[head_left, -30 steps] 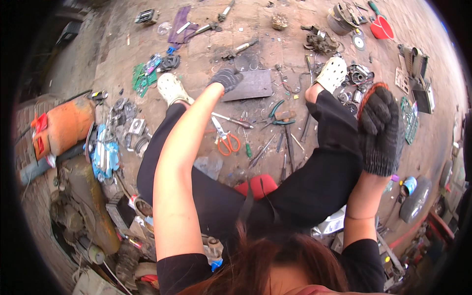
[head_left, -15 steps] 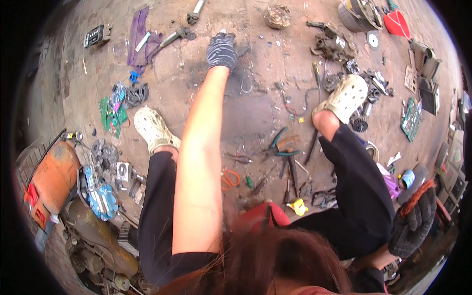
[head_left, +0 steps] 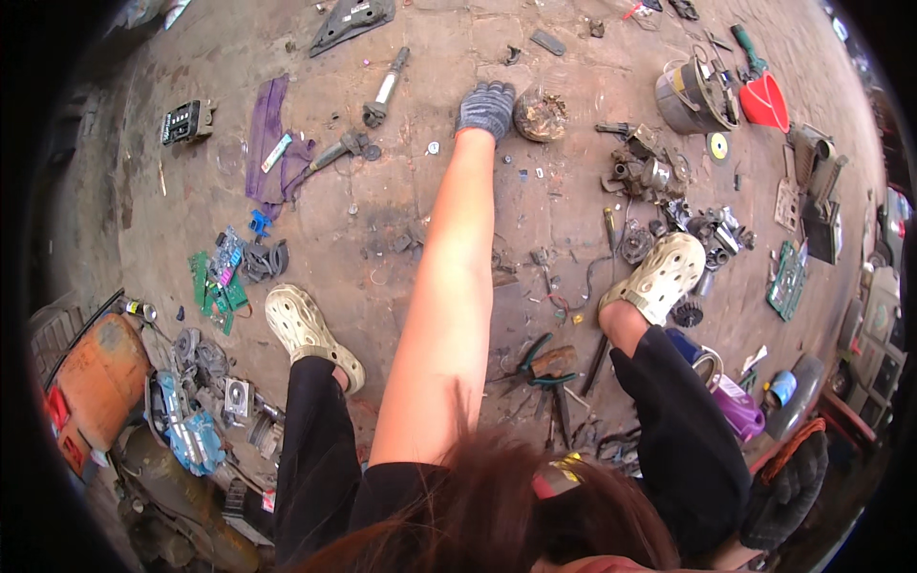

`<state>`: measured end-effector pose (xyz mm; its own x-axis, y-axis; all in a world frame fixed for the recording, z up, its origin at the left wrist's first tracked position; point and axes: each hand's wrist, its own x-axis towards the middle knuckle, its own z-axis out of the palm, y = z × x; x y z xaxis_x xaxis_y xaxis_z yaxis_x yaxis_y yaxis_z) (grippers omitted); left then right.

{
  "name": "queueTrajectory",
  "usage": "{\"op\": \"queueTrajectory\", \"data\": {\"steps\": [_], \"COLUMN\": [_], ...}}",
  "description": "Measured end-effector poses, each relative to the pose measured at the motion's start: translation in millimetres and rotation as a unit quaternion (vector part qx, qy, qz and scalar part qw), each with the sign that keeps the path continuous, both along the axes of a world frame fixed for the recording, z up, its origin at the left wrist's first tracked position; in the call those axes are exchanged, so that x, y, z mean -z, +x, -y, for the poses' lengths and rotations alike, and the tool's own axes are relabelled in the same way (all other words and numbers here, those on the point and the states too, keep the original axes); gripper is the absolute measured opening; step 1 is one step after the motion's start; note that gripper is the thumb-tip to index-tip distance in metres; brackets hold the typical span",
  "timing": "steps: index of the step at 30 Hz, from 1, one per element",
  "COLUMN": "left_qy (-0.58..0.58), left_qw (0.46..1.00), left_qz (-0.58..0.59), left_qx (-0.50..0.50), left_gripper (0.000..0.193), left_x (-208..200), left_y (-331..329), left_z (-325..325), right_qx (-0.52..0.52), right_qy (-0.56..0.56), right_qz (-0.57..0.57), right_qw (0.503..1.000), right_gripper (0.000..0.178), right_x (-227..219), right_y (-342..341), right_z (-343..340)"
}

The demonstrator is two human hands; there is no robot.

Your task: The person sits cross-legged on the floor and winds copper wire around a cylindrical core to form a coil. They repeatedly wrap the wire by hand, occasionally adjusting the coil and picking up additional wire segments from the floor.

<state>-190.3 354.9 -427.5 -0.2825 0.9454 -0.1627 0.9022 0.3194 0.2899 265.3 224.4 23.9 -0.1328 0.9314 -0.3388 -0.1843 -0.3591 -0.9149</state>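
My left arm stretches far forward over the dirt ground. My left hand [head_left: 485, 107], in a grey knit glove, rests palm down with its fingers curled, right beside a small round dish [head_left: 540, 116] of rusty scraps. Whether the fingers pinch anything is hidden. My right hand [head_left: 789, 485], in a dark glove with an orange cuff, hangs low at my right side behind my knee, fingers loose and nothing seen in it. My feet in pale clogs [head_left: 310, 334] [head_left: 663, 276] are planted apart.
Scrap lies all around: green-handled pliers [head_left: 537, 365] between my feet, a purple cloth [head_left: 269, 143], green circuit boards [head_left: 216, 283], a metal shaft [head_left: 384, 91], engine parts [head_left: 645, 172], a grey bucket [head_left: 690, 95], a red funnel [head_left: 764, 101], an orange tank [head_left: 100, 377].
My left hand has reached farther forward, up to the round dish. My right hand has dropped from my knee down to my right side. My head has leaned forward.
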Motion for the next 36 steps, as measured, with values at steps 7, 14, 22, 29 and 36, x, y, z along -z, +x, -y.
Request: {"op": "queueTrajectory", "data": {"steps": [7,14,22,29,36], "left_qy": [0.005,0.008,-0.006,-0.075,-0.071], "left_qw": [0.984,0.988,0.994,0.993,0.994], "left_qz": [0.021,-0.007,-0.005,0.004,0.041], "left_qx": [-0.177,-0.156,-0.105,-0.095,-0.069], "left_gripper": [0.021,0.033,0.049,0.06,0.054], "left_x": [-7.9,-15.3,-28.8,-21.1,-30.3], "left_y": [-28.6,-37.4,-25.5,-37.1,-40.1], "left_z": [71.1,80.7,2.5,-37.2,-26.9], "right_qx": [-0.066,-0.124,-0.068,0.008,0.047], "right_qy": [0.183,0.049,-0.039,-0.034,-0.048], "right_qz": [0.418,0.041,-0.117,0.006,-0.034], "right_qw": [0.888,0.99,0.99,0.999,0.997], "right_gripper": [0.043,0.041,0.038,0.038,0.038], "right_x": [10.1,-2.0,7.6,9.3,8.0], "right_y": [-32.6,7.4,-4.9,-6.9,6.1], "right_z": [23.3,5.2,-0.2,-1.7,2.0]}}
